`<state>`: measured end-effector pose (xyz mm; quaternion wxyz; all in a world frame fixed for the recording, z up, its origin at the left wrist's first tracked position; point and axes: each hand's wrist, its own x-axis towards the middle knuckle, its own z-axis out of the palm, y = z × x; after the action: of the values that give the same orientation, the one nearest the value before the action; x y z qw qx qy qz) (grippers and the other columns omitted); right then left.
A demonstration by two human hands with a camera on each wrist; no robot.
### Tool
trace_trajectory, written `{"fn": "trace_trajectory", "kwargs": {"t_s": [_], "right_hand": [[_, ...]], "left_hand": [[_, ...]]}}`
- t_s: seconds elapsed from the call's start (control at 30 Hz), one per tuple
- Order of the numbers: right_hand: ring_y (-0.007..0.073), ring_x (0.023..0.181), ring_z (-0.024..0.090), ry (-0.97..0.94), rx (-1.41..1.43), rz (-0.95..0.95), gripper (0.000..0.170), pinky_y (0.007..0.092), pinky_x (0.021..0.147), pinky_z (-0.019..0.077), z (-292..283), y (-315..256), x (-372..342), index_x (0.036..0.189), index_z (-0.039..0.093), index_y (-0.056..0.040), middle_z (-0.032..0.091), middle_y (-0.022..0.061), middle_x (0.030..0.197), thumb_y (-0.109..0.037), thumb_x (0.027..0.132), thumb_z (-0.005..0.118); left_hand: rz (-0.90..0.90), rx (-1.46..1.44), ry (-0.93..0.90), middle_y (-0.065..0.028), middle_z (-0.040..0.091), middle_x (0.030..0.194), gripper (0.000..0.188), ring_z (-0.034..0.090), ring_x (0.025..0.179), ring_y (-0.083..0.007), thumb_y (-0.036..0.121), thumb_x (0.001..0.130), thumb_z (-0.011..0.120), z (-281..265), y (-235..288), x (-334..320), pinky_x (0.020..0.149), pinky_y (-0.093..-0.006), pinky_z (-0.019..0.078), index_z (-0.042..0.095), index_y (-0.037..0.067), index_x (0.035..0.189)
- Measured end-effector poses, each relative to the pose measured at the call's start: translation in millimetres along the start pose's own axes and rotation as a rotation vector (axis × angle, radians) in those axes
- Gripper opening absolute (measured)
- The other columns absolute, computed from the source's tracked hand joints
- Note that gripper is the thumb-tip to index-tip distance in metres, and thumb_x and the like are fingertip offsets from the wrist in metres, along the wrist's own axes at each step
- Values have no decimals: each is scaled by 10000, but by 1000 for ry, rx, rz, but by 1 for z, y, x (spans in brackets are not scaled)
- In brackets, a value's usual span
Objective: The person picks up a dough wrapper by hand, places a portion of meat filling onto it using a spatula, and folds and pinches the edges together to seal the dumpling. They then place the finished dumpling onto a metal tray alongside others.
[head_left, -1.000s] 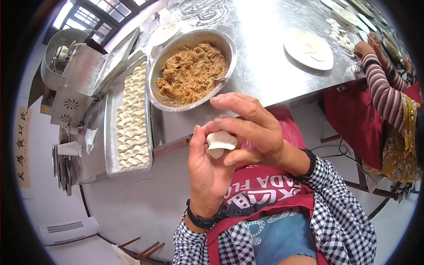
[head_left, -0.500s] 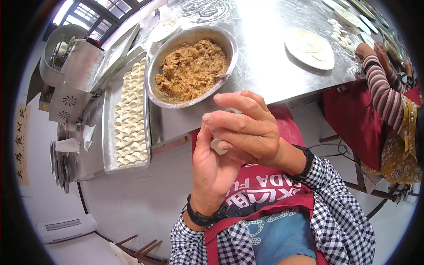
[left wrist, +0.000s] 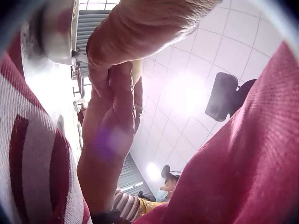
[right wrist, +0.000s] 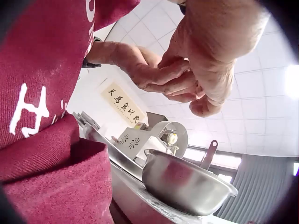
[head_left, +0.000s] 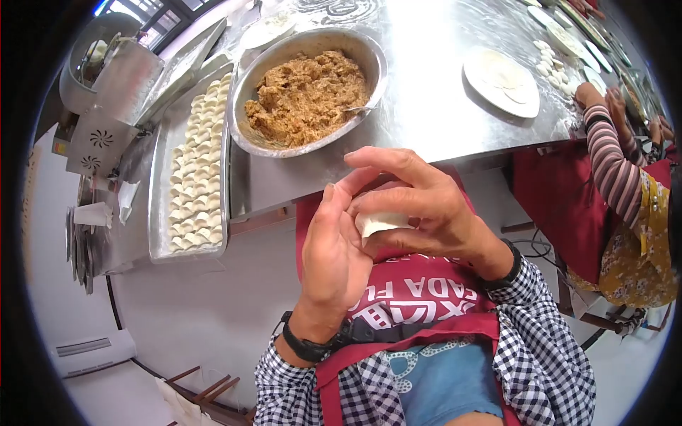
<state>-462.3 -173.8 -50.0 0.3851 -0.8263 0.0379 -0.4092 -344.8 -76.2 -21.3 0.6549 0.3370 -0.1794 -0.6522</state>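
A white dough piece [head_left: 383,223] shows between both hands in the head view, in front of the apron. My right hand [head_left: 433,213] curls its fingers and thumb round it from the right. My left hand [head_left: 330,248] lies under and beside it, thumb up, fingers partly hidden behind the right hand. In the left wrist view, a pale dough edge [left wrist: 137,71] shows beside the fingers. The right wrist view shows both hands meeting, the right hand [right wrist: 210,60] nearest, with the dough hidden.
A metal bowl [head_left: 380,67] of brown filling with a utensil stands on the metal table [head_left: 426,128]. Left of it is a tray [head_left: 158,213] with rows of dumplings. A white plate [head_left: 526,106] holds flat wrappers. Another person's striped sleeve [head_left: 612,153] is at the right.
Both hands have closed over the dough and turned it; more of it shows now than half a second ago. The bowl and tray have shifted up and left in the view.
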Motion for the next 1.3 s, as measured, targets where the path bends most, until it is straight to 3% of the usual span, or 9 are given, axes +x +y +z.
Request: {"fn": "trace_trajectory", "kwargs": {"t_s": [0.13,0.3,0.53,0.73,1.0,1.1,1.23,1.3], "right_hand": [[285,1053,512,47,-27,68,355,352,827,453,2,-5,-1,903,637,-76,484,156,1219,-97,569,756],[274,995,550,-17,-152,-43,323,384,854,436,-2,1,-1,854,637,-83,492,138,1204,-87,549,744],[253,965,565,-77,-100,-48,277,414,894,397,-3,3,0,817,635,-98,489,123,1202,-109,557,730],[288,1068,509,-132,-106,-41,267,426,904,380,-5,3,1,792,632,-111,485,123,1205,-110,546,734],[318,1158,428,-200,58,-10,173,438,929,369,0,11,-3,696,652,-102,500,109,1203,-147,569,762],[320,1153,431,-195,151,14,179,438,941,365,2,15,-6,694,656,-94,506,105,1201,-157,569,767],[320,1141,439,-192,43,-22,178,428,939,369,-2,10,-1,701,656,-83,507,108,1198,-152,576,762],[317,1124,451,-120,195,92,174,424,935,374,0,7,-1,703,659,-76,509,119,1191,-140,576,760]], "left_hand": [[-13,72,30,-179,481,1195,535,515,1081,-254,414,953,234,-2,-1,0,869,-369,461,333,-4,1272],[-58,121,-7,-176,483,1191,530,525,1072,-249,403,955,235,-2,-1,3,872,-364,461,336,-14,1265],[-77,136,1,-155,483,1185,508,516,1080,-233,386,956,257,-4,-3,7,898,-356,445,347,-18,1251],[-96,125,-28,-135,465,1197,475,503,1092,-224,362,959,278,-3,0,6,899,-350,444,363,-15,1234],[-104,109,-45,-113,458,1197,400,493,1091,-210,299,965,294,-8,-4,9,886,-335,456,356,11,1235],[-99,177,-44,-144,504,1147,429,545,1025,-201,337,961,278,-10,-6,8,824,-309,499,354,30,1250],[-127,131,-47,-145,500,1152,424,537,1034,-200,332,960,278,-10,-3,7,841,-314,480,363,30,1245],[-157,79,-64,-144,500,1153,423,533,1039,-198,330,960,278,-10,-2,7,849,-315,471,368,28,1241]]}}
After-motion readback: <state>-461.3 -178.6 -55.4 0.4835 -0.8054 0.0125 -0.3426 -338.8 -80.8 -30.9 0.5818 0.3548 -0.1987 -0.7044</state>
